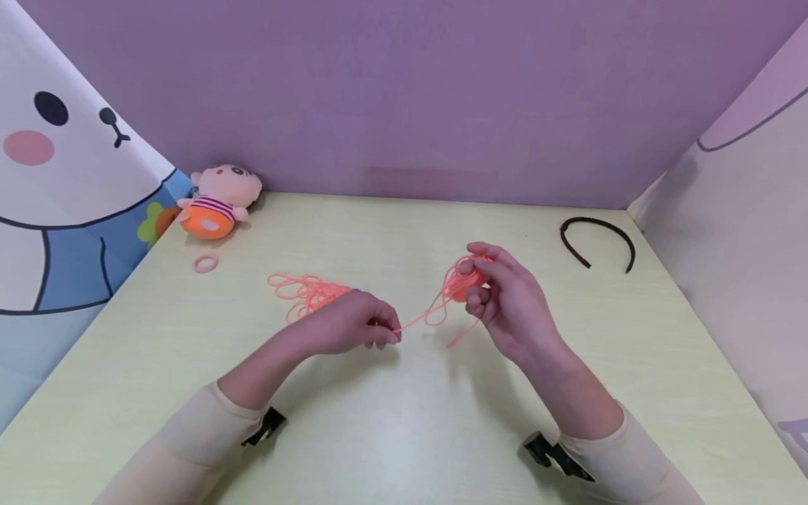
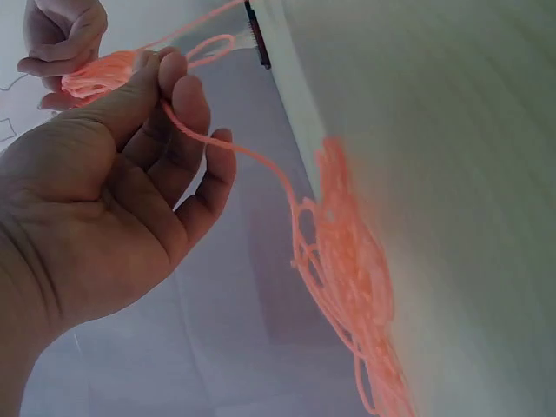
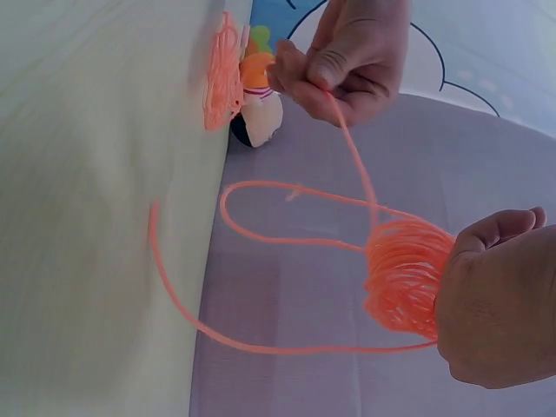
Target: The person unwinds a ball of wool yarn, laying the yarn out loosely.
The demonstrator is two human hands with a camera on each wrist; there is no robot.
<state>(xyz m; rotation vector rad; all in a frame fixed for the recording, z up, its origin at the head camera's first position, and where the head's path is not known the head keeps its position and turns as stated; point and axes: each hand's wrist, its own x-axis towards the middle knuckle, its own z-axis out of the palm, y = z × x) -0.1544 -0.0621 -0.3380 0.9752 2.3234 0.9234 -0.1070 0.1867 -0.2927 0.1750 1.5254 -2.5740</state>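
at the left of the head view i see a plush doll (image 1: 217,203), with a pink ring (image 1: 205,264) lying just in front of it. left of centre on the table (image 1: 404,442) is the loose coral pile (image 1: 306,291), its loops spread and partly hidden by the left hand (image 1: 350,324). that hand is narrow: thumb and fingertips pinch the cord (image 1: 413,322), and my left wrist view shows the same line trailing from the pinch to the pile. the cord then crosses the middle of the frame to the right hand (image 1: 517,308), whose fingers hold a wound coral bundle (image 1: 463,284) raised at centre right. a slack loop and a free tail (image 1: 463,334) hang from it; whether the tail's tip touches the wood i can't tell. at upper right lies a curved black band (image 1: 598,221), well apart from the work.

i judge the step in hand to be winding cord from pile onto bundle, partway along. the next move, as i'd call it, wants light tension at the left pinch, the slack loop taken up, and the right grip firm without crushing the turns.
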